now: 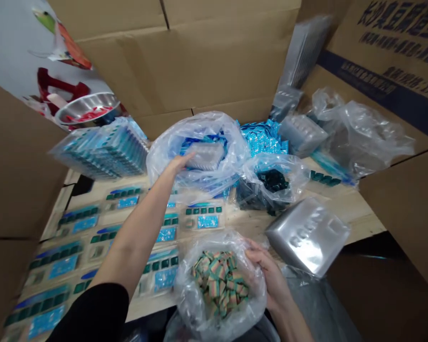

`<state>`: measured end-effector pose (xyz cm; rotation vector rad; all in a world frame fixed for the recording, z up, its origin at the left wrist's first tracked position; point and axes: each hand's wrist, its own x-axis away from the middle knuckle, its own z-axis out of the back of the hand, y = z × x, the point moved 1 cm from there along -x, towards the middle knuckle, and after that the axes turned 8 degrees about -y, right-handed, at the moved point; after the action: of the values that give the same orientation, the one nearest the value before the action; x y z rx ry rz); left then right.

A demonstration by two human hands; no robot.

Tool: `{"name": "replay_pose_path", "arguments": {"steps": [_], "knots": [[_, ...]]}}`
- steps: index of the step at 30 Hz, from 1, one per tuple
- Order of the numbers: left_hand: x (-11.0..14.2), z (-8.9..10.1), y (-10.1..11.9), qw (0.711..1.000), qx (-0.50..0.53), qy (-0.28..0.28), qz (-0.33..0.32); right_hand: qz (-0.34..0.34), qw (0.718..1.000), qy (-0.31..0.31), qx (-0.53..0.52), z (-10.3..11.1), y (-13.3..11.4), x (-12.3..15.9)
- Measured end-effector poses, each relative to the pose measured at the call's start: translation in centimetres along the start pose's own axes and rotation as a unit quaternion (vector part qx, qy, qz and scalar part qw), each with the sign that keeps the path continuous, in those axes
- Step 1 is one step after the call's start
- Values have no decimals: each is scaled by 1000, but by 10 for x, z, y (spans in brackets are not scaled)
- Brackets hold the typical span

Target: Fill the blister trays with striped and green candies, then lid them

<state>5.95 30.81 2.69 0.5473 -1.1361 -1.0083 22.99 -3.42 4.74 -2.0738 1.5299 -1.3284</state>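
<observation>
Across the table (257, 223), our open left hand (178, 164) touched the far bag (231, 147). Our right hand (266, 270) gripped the candy bag (192, 308) at its near edge.

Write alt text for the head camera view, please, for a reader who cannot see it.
Two bare hands work over a wooden table hemmed by cardboard flaps: the right hand holds a clear bag of striped candy, and the left hand reaches into another clear bag around a plastic tray. Rows of blue-and-green packets lie on the table near a silver tray.
</observation>
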Motion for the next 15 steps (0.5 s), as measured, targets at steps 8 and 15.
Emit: {"name": "replay_pose_path", "arguments": {"steps": [8,15], "knots": [[1,5,6,990,123,-57,44,83,944,8,319,38,-15,-6],[30,18,12,972,223,-55,-46,144,757,-16,637,12,-29,-18]]}}
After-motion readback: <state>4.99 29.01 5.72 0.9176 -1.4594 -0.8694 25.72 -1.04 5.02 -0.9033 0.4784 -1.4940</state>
